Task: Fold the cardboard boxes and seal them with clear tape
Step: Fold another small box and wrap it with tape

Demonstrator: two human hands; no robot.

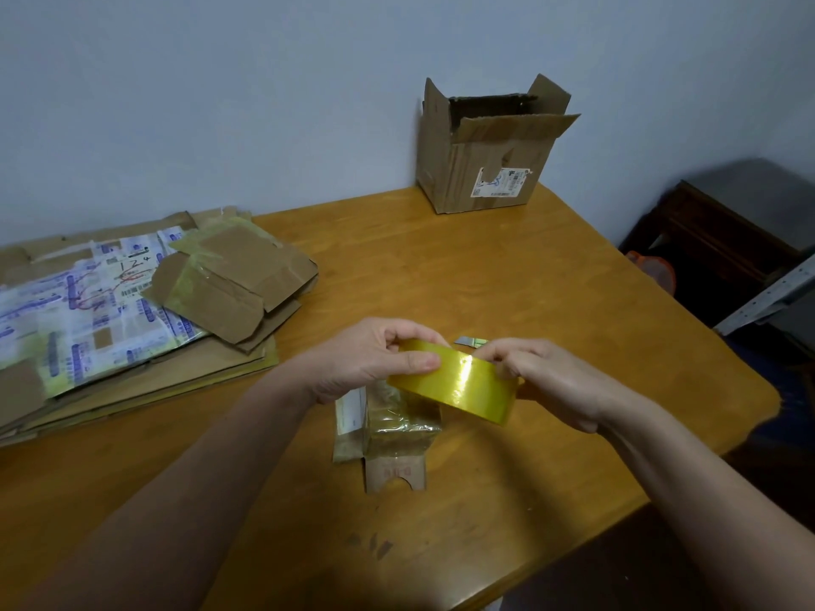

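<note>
Together, left hand (pixel 375 355) and right hand (pixel 547 381) grip the tape roll (pixel 458 385) above a small box (pixel 392 429).

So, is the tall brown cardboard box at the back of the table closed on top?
No, the tall brown cardboard box stands with its top flaps raised and open.

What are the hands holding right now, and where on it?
Both hold the tape roll: left hand grips its left edge, right hand pinches its right side.
</note>
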